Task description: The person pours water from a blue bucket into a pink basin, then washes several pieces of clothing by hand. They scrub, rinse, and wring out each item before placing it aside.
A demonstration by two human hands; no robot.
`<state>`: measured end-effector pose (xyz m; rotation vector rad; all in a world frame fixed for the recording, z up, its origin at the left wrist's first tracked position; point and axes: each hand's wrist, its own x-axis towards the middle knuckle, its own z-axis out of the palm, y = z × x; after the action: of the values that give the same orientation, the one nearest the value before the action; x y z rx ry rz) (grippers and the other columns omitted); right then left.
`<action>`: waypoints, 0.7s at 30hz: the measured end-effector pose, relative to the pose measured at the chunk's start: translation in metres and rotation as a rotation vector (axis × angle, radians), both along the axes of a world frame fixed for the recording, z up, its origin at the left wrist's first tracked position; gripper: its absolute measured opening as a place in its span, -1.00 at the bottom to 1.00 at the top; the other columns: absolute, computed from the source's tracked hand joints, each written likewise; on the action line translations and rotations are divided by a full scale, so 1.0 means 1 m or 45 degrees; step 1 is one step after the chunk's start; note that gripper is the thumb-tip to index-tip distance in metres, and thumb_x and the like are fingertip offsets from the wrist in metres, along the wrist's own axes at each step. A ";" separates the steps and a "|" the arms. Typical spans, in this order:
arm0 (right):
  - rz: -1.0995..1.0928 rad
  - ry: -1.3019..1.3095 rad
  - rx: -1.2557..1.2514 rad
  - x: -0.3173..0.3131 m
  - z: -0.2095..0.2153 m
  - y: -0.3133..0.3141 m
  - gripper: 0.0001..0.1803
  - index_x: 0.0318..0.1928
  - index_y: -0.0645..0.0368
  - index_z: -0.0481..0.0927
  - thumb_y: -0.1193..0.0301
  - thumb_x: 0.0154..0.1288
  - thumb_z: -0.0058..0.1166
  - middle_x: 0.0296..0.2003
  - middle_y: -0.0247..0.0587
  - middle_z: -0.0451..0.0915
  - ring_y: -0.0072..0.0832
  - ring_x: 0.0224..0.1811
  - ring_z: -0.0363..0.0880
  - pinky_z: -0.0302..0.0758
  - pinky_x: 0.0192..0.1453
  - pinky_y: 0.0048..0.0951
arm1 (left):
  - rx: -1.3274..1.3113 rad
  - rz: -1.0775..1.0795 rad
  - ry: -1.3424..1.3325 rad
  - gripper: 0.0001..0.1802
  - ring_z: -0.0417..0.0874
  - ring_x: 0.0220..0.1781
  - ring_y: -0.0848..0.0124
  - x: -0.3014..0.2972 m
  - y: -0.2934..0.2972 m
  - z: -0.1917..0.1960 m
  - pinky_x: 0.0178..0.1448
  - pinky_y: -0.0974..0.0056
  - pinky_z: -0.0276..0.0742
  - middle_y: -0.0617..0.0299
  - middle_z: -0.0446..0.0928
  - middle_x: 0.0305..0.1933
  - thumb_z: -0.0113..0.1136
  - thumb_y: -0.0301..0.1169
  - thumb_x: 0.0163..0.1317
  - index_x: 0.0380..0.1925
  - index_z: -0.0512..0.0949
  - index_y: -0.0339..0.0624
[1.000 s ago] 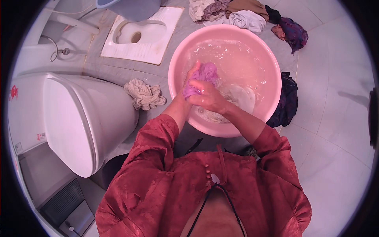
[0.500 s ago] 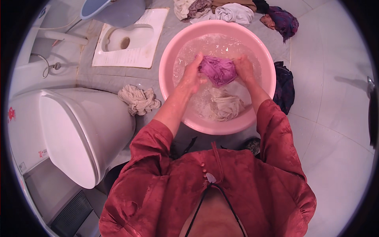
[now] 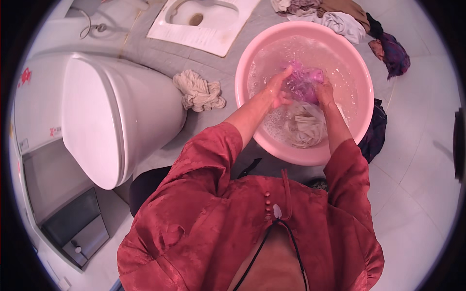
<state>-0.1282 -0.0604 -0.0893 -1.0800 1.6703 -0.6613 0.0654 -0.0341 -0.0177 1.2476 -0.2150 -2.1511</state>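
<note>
A purple cloth lies partly in the sudsy water of a pink basin, between my two hands. My left hand grips its left edge, with some fingers spread along the side. On the other side my right hand is closed on the cloth's right edge, fingertips partly hidden by fabric and water. A whitish cloth sits bunched and half soaked in the basin's near part, just below my hands.
A white toilet with its lid down stands at left, a beige cloth beside it. A squat pan lies beyond. A pile of clothes, a dark patterned cloth and a dark garment surround the basin.
The purple cloth has been lowered from above the water into it, both hands going with it. The whole view has shifted, so the basin appears further right.
</note>
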 end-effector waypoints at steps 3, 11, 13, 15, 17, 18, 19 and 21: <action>0.156 -0.574 -0.065 0.041 0.062 0.014 -0.63 -0.03 0.26 0.55 0.43 0.11 0.08 -0.21 -0.26 0.61 -0.47 -0.19 0.58 0.49 -0.08 -0.47 | 0.095 0.119 0.121 -0.03 -0.06 0.45 -0.23 0.009 0.006 0.012 0.38 -0.37 -0.09 -0.03 -0.09 0.48 0.05 0.25 0.16 0.41 -0.02 -0.05; 0.485 -0.999 0.054 0.094 0.160 0.056 -0.67 -0.07 0.22 0.55 0.47 0.09 0.10 -0.25 -0.36 0.58 -0.58 -0.24 0.54 0.48 -0.13 -0.54 | -0.211 0.088 0.747 -0.55 0.52 0.06 0.23 0.025 -0.004 -0.042 0.15 0.17 0.44 0.09 0.55 -0.08 -0.08 0.07 0.34 -0.11 0.52 -0.04; 0.619 -0.876 -0.161 0.103 0.140 0.059 -0.71 -0.12 0.25 0.56 0.41 0.13 0.12 -0.27 -0.31 0.58 -0.58 -0.25 0.53 0.48 -0.16 -0.49 | -0.404 0.344 1.200 -0.65 0.52 -0.04 0.24 0.006 -0.003 -0.058 0.04 0.21 0.47 0.12 0.53 -0.14 -0.08 -0.05 0.37 -0.19 0.51 -0.06; 0.859 -0.453 -0.279 0.114 0.123 0.055 -0.73 -0.16 0.22 0.57 0.35 0.16 0.14 -0.31 -0.20 0.61 -0.52 -0.25 0.57 0.50 -0.14 -0.41 | -0.459 0.482 1.272 -0.72 0.53 -0.08 0.22 0.018 0.005 -0.081 0.02 0.18 0.49 0.15 0.53 -0.16 -0.04 -0.14 0.35 -0.18 0.49 -0.08; 0.720 -0.229 -0.852 0.118 0.109 0.040 -0.72 -0.16 0.17 0.58 0.28 0.17 0.17 -0.32 -0.11 0.62 -0.38 -0.24 0.61 0.51 -0.12 -0.34 | -0.212 0.604 1.123 -0.77 0.55 -0.10 0.24 0.014 0.015 -0.076 0.02 0.16 0.51 0.16 0.52 -0.17 0.01 -0.26 0.31 -0.15 0.47 -0.13; 0.555 -0.198 -0.672 0.107 0.107 0.029 -0.71 -0.16 0.15 0.59 0.24 0.19 0.15 -0.30 -0.09 0.63 -0.28 -0.22 0.62 0.50 -0.09 -0.30 | 0.000 0.684 1.030 -0.79 0.55 -0.11 0.27 0.001 0.018 -0.064 -0.01 0.18 0.52 0.15 0.52 -0.19 0.00 -0.32 0.30 -0.15 0.47 -0.17; 0.379 -0.167 -0.499 0.093 0.113 0.017 -0.70 -0.15 0.12 0.59 0.21 0.21 0.13 -0.28 -0.07 0.64 -0.17 -0.20 0.62 0.50 -0.07 -0.27 | 0.148 0.602 0.543 -0.77 0.56 -0.12 0.31 -0.015 0.010 -0.028 -0.02 0.24 0.52 0.15 0.52 -0.19 0.03 -0.31 0.29 -0.15 0.47 -0.19; 0.359 0.228 -0.708 0.072 0.083 -0.007 -0.66 -0.15 0.13 0.60 0.14 0.25 0.06 -0.24 -0.04 0.64 -0.05 -0.16 0.60 0.49 -0.04 -0.23 | 0.261 0.559 0.034 -0.75 0.57 -0.12 0.35 -0.024 0.004 -0.005 -0.03 0.30 0.52 0.16 0.53 -0.18 0.05 -0.30 0.28 -0.14 0.47 -0.21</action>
<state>-0.0560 -0.0674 -0.0059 -1.7775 1.4708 -0.8880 0.0413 -0.0305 -0.0224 1.2412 0.2750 -1.8367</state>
